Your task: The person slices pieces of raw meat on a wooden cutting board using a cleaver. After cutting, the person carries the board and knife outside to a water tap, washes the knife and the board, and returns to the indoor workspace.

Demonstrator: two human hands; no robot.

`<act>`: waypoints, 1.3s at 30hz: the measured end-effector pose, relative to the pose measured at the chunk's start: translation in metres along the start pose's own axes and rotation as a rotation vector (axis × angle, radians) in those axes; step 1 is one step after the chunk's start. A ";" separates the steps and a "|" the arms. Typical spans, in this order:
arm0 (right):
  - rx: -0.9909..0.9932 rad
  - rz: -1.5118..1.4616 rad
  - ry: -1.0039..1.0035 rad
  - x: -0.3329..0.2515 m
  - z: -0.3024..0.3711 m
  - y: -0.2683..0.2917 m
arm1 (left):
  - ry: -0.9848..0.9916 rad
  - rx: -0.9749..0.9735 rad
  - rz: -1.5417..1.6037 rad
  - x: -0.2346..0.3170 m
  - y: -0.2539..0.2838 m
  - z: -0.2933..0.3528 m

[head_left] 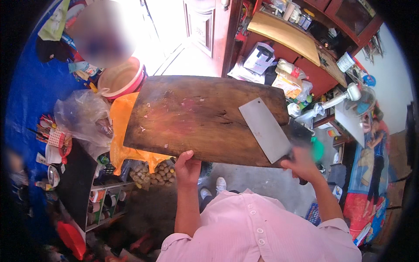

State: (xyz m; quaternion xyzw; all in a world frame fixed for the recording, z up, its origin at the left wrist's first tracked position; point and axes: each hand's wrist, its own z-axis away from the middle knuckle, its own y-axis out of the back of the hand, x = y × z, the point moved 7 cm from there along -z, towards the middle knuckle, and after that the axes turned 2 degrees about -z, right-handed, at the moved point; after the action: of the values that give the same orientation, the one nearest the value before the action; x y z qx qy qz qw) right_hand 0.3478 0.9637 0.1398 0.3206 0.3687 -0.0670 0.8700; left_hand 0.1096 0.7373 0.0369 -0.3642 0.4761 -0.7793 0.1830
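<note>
Wooden chopping board (187, 118), held before the torso, looks heavy and stiff, best supported at both ends. The cleaver (264, 130) against its right side seems rigid, safest by its handle. The left hand (188, 169) pinches the near edge; the blurred right hand (302, 165) closes around the handle at the corner.

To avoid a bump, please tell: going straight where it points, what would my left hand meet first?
Your left hand would most likely meet the dark wooden board first: it touches the near edge; depth underneath is unclear.
</note>
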 end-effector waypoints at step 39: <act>-1.043 0.951 0.938 -0.045 -0.194 -0.176 | -0.098 0.527 0.159 -0.277 0.114 0.113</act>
State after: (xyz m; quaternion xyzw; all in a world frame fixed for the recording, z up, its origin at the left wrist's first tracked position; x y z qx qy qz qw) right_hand 0.1375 0.9381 -0.0202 -0.0062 0.5008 0.6247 0.5990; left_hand 0.3715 0.7887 -0.1397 -0.3030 0.2746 -0.8408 0.3547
